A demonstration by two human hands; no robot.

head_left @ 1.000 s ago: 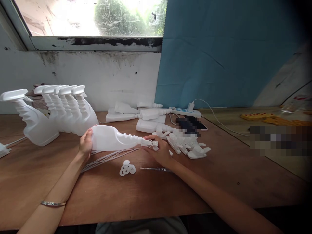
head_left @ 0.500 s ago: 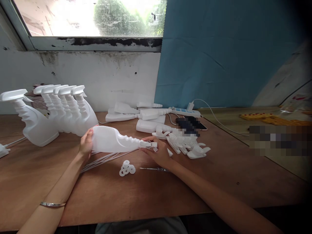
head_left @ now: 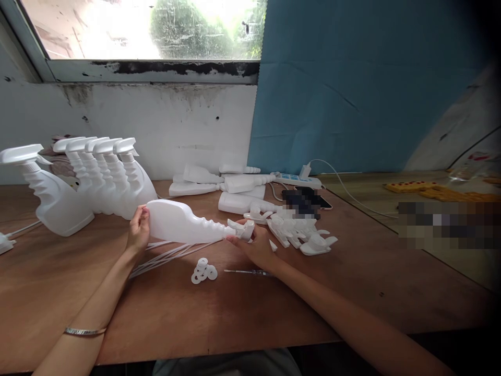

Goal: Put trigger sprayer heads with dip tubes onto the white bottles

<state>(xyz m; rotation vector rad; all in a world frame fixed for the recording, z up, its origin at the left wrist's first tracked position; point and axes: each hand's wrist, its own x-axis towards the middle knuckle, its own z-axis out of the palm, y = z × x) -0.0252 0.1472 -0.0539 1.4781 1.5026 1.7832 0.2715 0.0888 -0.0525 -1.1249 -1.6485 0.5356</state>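
My left hand [head_left: 139, 230] grips the base of a white spray bottle [head_left: 172, 222], which lies sideways in the air above the table. At the bottle's neck, my right hand [head_left: 254, 244] is closed round a white trigger spray head [head_left: 243, 230]; part of the head is hidden by the fingers. Beneath the bottle lie several thin white tubes [head_left: 166, 258]. A small heap of white washers [head_left: 203, 270] rests in front of them. Beside the right wrist is a screwdriver [head_left: 246, 271], its handle end partly covered by the arm.
Several bottles fitted with spray heads [head_left: 105, 177] stand at the left. Bare white bottles [head_left: 246, 183] lie toward the wall. More loose spray heads [head_left: 301, 232] are right of my right hand, near a phone [head_left: 313, 197] and a power strip [head_left: 299, 180] with a cable.
The spray head has turned at the bottle's neck, and my right fingers have shifted round it. The bottle has tilted slightly in my left hand.
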